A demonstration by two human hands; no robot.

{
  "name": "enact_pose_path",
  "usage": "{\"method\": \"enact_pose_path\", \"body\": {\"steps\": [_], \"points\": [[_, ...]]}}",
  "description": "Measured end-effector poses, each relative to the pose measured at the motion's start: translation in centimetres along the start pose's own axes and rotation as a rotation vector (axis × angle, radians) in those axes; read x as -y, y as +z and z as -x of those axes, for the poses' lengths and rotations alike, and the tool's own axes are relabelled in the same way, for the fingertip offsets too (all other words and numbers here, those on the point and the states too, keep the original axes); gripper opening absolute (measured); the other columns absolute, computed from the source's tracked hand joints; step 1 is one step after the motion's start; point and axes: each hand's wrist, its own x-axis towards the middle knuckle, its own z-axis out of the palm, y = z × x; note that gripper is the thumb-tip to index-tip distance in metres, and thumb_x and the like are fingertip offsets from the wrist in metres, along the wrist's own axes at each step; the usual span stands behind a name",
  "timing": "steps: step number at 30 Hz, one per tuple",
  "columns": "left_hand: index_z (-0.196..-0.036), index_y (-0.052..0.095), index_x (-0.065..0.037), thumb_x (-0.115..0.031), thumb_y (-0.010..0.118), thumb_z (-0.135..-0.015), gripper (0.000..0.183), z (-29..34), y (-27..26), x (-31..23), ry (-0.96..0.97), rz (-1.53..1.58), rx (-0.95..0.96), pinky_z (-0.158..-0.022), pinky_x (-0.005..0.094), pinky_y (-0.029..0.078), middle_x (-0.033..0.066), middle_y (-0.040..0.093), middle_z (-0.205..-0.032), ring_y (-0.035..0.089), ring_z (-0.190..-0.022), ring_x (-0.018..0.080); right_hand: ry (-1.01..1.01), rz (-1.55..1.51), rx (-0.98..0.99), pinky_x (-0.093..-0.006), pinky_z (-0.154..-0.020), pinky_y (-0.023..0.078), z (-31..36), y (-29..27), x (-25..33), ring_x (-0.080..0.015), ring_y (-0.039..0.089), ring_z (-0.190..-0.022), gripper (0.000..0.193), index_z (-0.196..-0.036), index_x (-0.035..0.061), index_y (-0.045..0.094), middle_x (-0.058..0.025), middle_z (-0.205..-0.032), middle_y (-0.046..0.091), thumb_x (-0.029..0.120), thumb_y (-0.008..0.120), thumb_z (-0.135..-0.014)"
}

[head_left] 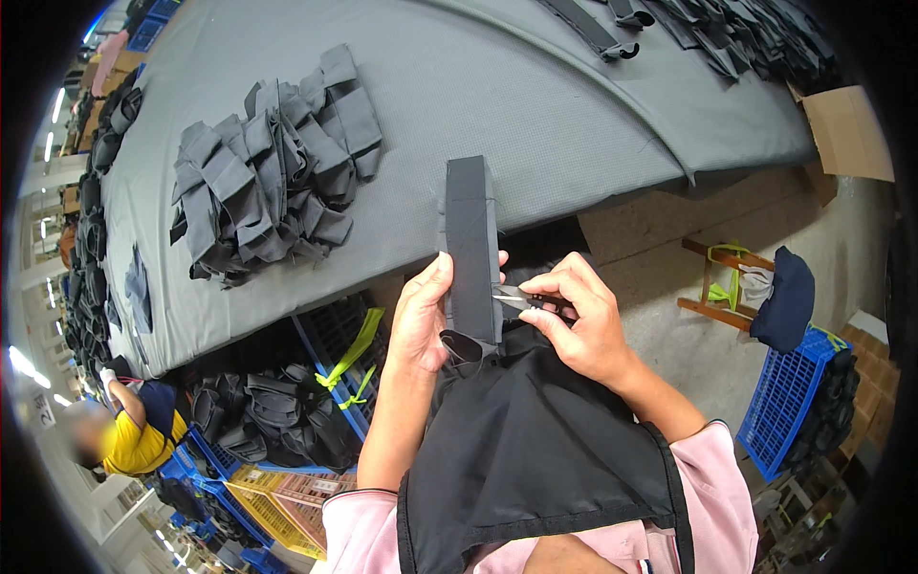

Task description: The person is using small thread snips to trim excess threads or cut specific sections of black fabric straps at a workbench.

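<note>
A long dark grey fabric strip [469, 239] with a stitched seam stands out in front of me, its far end over the table edge. My left hand [424, 306] is closed around its left side near the lower end, thumb on top. The lower end curls into a small loop. In my right hand [579, 311] are small thread snips [521, 298] with black handles, gripped between thumb and fingers. Their metal blades touch the strip's right edge. A black apron [545, 440] hangs below my hands.
The grey cloth-covered table [430, 105] bears a pile of grey fabric pieces [268, 172] at left and more dark strips [746, 38] at far right. Below are blue crates [784, 392] and a wooden stool [727, 287]. A person in yellow [143, 435] is at left.
</note>
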Motion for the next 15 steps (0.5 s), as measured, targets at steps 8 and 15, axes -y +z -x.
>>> {"method": "enact_pose_path", "body": {"steps": [8,15], "points": [[-0.120,0.051,0.008,-0.029,0.045,-0.097,0.044,0.14,0.52,0.23,0.013,-0.045,-0.028,-0.081,0.0347,0.054,0.0208,0.060,-0.115,0.064,-0.093,0.0229,-0.220,0.270,-0.123,-0.0285,-0.049,0.045,0.14,0.55,-0.14,-0.0177,0.055,-0.056,0.027,-0.093,0.0028,0.063,-0.0072,-0.077,0.054,-0.001,0.073,-0.067],[-0.118,0.053,0.008,-0.028,0.048,-0.096,0.043,0.28,0.32,0.30,0.037,-0.076,-0.048,-0.081,0.0336,0.054,0.0204,0.061,-0.113,0.064,-0.093,0.0224,-0.225,0.294,-0.146,-0.0302,-0.050,0.045,0.49,0.22,-0.33,-0.0206,0.056,-0.057,0.024,-0.090,0.0036,0.062,-0.0070,-0.076,0.053,0.003,0.072,-0.068]]}}
